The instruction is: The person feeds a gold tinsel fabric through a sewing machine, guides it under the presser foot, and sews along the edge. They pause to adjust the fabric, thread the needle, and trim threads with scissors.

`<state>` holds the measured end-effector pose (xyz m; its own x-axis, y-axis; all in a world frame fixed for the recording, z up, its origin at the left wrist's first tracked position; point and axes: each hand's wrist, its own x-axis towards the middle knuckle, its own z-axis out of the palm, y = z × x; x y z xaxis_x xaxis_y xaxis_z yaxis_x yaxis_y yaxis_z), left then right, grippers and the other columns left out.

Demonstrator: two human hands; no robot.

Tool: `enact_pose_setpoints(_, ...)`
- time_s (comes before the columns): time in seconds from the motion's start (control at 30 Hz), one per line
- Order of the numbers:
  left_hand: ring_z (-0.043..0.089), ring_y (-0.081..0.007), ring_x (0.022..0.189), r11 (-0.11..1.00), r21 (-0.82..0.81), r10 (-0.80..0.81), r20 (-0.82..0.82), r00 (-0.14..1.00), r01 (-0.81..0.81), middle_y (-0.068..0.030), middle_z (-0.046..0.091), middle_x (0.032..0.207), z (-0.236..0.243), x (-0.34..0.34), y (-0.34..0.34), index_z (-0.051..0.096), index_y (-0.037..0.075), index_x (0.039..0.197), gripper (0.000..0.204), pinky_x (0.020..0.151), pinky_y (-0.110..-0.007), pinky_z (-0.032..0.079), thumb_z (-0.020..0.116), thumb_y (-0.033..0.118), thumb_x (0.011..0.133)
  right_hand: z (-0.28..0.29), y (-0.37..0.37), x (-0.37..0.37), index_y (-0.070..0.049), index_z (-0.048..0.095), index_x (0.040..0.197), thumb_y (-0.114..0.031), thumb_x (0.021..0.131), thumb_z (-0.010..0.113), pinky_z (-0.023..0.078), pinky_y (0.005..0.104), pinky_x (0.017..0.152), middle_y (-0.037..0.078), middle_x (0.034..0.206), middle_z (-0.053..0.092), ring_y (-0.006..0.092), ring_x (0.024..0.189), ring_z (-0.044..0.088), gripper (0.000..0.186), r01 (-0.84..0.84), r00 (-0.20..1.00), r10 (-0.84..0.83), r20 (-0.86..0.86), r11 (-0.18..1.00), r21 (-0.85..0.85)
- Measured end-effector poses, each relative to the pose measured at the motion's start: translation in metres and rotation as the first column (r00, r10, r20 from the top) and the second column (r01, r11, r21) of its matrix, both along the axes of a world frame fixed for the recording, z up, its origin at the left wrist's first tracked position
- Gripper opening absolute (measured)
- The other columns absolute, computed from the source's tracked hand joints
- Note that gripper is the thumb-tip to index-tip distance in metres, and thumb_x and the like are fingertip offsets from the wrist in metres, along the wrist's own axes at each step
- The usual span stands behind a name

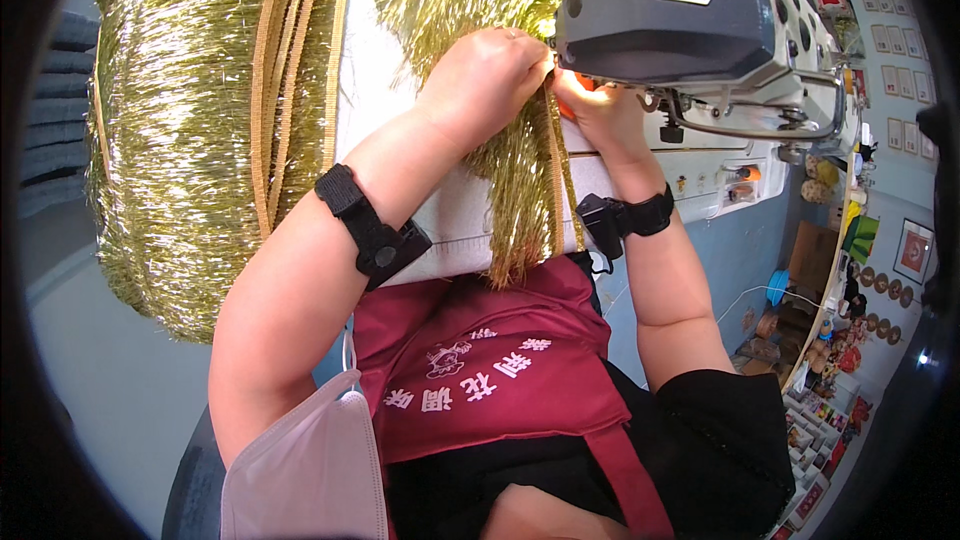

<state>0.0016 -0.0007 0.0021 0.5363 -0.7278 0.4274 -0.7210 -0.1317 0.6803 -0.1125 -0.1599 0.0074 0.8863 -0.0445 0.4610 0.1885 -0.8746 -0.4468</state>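
Head view: the tinsel fringe (520, 190) lies on the white tabletop (455, 228), just left of the sewing machine head (660, 35), and its lower end hangs over the front edge toward the red apron (480, 370). A large bundle of tinsel (180, 130) with gold tape edges stands to the left, beyond the left forearm.

Grip state: the left grip (486, 80) is closed, its fingers bunched together on the upper part of the fringe beside the machine head. The right grip (612, 122) sits close against it, next to an orange item (568, 108). Its fingertips are partly hidden, so it is not possible to tell whether it pinches the fringe, the orange item or both.

Handling: the fringe is judged light and limp, with slick, fine strands that are likely to slide, tangle and stray under the machine parts. The woven gold tape (556, 175) along its right side appears firmer and less slippery.

Hold point: take hold of the tape in a flat pinch, not of the loose strands, which may pull out or crease. Support the hanging end, since its own weight may draw the piece off the edge.
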Motion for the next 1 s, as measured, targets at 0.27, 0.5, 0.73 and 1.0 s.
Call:
enact_pose_setpoints(0.27, 0.07, -0.0345, 0.088, 1.0, 0.007, -0.005, 0.005, 1.0, 0.005, -0.0153, 0.073, 0.092, 0.0002, -0.0008, 0.0005, 0.071, 0.0, 0.09, 0.008, 0.081, -0.041, 0.057, 0.069, 0.007, 0.086, 0.0067, -0.001, -0.0027, -0.006, 0.069, 0.091, -0.013, 0.086, 0.073, 0.05, 0.034, 0.064, 0.005, 0.078, 0.065, 0.0173, 0.069, 0.064, 0.01, 0.102, 0.98, -0.095, -0.176, 0.994, 0.028)
enact_pose_setpoints(0.5, 0.071, -0.0343, 0.088, 1.0, -0.017, 0.002, 0.003, 1.0, -0.002, -0.0158, 0.074, 0.093, -0.0001, -0.0014, 0.0012, 0.072, 0.0, 0.092, 0.01, 0.083, -0.04, 0.057, 0.071, 0.007, 0.085, -0.0017, -0.0007, -0.0018, -0.013, 0.065, 0.086, -0.006, 0.083, 0.068, 0.047, 0.0364, 0.055, 0.003, 0.073, 0.06, 0.0217, 0.062, 0.062, 0.009, 0.063, 0.997, -0.063, -0.041, 0.998, 0.02)
enact_pose_setpoints(0.73, 0.071, -0.034, 0.084, 1.0, -0.017, 0.007, 0.012, 1.0, -0.007, -0.0156, 0.073, 0.09, -0.0025, -0.0009, -0.0007, 0.072, 0.0, 0.089, 0.01, 0.078, -0.04, 0.058, 0.074, 0.007, 0.083, -0.0003, -0.0026, -0.002, -0.013, 0.067, 0.089, -0.006, 0.083, 0.071, 0.05, 0.0372, 0.057, 0.003, 0.075, 0.063, 0.0234, 0.064, 0.065, 0.01, 0.055, 0.997, -0.056, -0.054, 0.998, -0.015)
enact_pose_setpoints(1.0, 0.07, -0.0289, 0.073, 0.999, -0.04, 0.027, -0.041, 0.999, -0.029, -0.0127, 0.07, 0.08, -0.0014, -0.0027, -0.0004, 0.072, 0.002, 0.09, 0.015, 0.069, -0.037, 0.057, 0.079, 0.008, 0.079, -0.0025, -0.004, -0.0036, -0.013, 0.067, 0.093, -0.005, 0.081, 0.07, 0.051, 0.0366, 0.057, 0.004, 0.076, 0.064, 0.0231, 0.065, 0.066, 0.015, 0.036, 0.999, -0.036, -0.006, 0.999, -0.035)
